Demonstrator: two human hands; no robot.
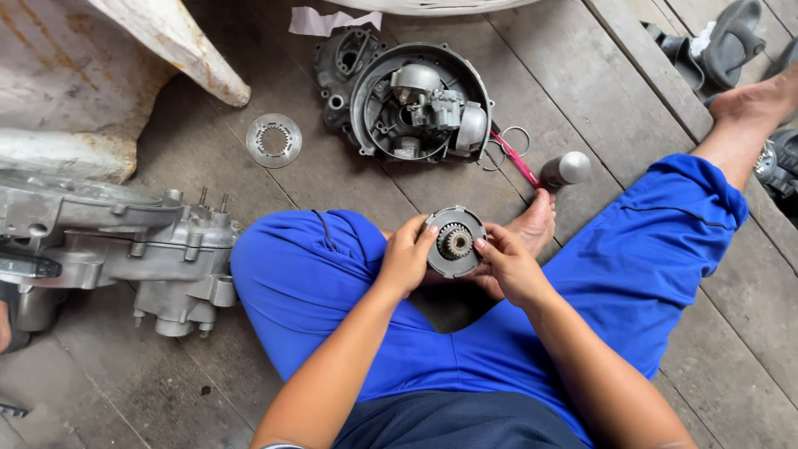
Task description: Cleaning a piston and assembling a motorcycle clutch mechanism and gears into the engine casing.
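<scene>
I sit cross-legged in blue trousers on a wooden plank floor. Both hands hold a round grey metal clutch drum (454, 242) with a small toothed gear at its centre, above my lap. My left hand (406, 255) grips its left edge with the fingers curled over the rim. My right hand (509, 264) holds its right edge, thumb touching the rim beside the gear.
A grey engine casing (125, 249) lies on the floor at my left. A round engine cover with parts inside (416, 104) lies ahead. A thin toothed metal ring (273, 140) sits left of it. A red-handled tool with a grey cylinder (549, 170) lies near my foot.
</scene>
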